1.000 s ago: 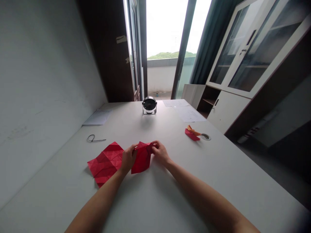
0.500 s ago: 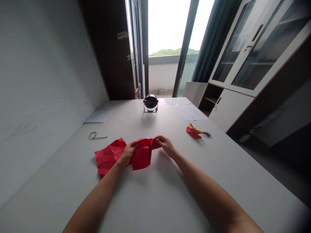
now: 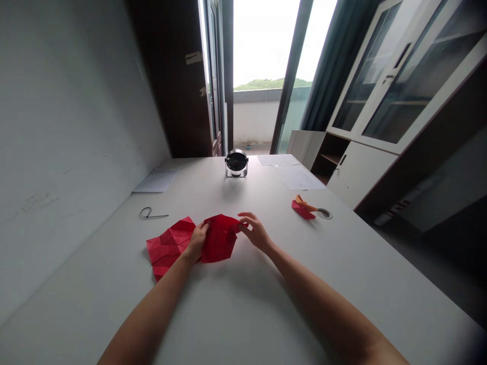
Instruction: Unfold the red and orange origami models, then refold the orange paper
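Observation:
Red folded paper (image 3: 219, 241) is held above the white table, its right end narrowing to a small folded flap. My left hand (image 3: 198, 241) pinches its left edge, thumb on top. At the flap on the right, my right hand (image 3: 254, 232) has thumb and index finger closed on the paper, while its other fingers are loosely curled. A second red piece, a creased paper sheet (image 3: 171, 245), lies on the table to the left, partly covered by my left hand and forearm.
A black cable tie (image 3: 152, 213) lies at the left. Red and orange folded paper (image 3: 303, 207) rests by a round grommet (image 3: 324, 213) at the right. Farther back stand a round metal-framed device (image 3: 236, 163) and white sheets (image 3: 300, 177); another white sheet (image 3: 155, 180) lies along the wall.
The held red paper has tilted and its lower edge has swung slightly left and up. My right hand has shifted a little left, its fingers spreading somewhat at the flap.

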`<state>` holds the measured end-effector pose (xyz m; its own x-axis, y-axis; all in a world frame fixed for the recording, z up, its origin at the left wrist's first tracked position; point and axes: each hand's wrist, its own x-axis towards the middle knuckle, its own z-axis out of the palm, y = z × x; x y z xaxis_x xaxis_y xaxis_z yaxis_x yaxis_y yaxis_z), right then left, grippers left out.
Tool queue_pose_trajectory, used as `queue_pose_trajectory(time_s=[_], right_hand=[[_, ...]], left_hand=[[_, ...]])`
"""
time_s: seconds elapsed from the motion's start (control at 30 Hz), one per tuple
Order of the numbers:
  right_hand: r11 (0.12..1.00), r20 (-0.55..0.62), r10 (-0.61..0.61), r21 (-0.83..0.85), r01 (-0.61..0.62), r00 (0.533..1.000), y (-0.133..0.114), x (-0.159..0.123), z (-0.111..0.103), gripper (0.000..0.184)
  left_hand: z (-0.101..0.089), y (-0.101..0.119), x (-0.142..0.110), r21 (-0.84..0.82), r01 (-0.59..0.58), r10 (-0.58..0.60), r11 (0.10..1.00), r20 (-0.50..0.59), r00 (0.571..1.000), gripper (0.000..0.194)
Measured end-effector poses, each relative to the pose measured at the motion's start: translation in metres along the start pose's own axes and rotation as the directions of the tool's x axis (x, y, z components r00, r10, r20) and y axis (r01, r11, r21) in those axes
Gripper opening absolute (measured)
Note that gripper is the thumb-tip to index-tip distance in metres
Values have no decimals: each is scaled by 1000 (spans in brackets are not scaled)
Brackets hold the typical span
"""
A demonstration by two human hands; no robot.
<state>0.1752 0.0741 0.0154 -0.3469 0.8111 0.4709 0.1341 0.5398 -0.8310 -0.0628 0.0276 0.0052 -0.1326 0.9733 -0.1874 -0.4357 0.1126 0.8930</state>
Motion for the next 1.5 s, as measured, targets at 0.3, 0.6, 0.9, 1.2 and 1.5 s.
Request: queue_pose_trajectory(time_s=[0.3, 0.6, 0.9, 1.2, 1.5], right_hand=[[946, 24, 118, 300, -120, 993, 12, 5, -19, 14], [996, -248, 88, 21, -85, 965, 11, 1, -3, 13], [960, -169, 30, -268, -76, 985, -23, -13, 19, 16], [989, -62, 88, -116, -95, 994, -7, -11, 25, 19], [995, -127, 34, -89, -46, 991, -6, -9, 14, 12]], left_hand=[[5, 10, 0, -162, 2, -24, 987, -137, 990, 10], [10, 15, -6, -211, -29, -12, 977, -192, 981, 12], [13, 13, -6, -195, -85, 37, 977, -236, 971, 11], [9, 5, -3, -112, -95, 85, 989, -90, 992, 26], [5, 9, -2, -141, -130, 106, 981, -165, 981, 22]])
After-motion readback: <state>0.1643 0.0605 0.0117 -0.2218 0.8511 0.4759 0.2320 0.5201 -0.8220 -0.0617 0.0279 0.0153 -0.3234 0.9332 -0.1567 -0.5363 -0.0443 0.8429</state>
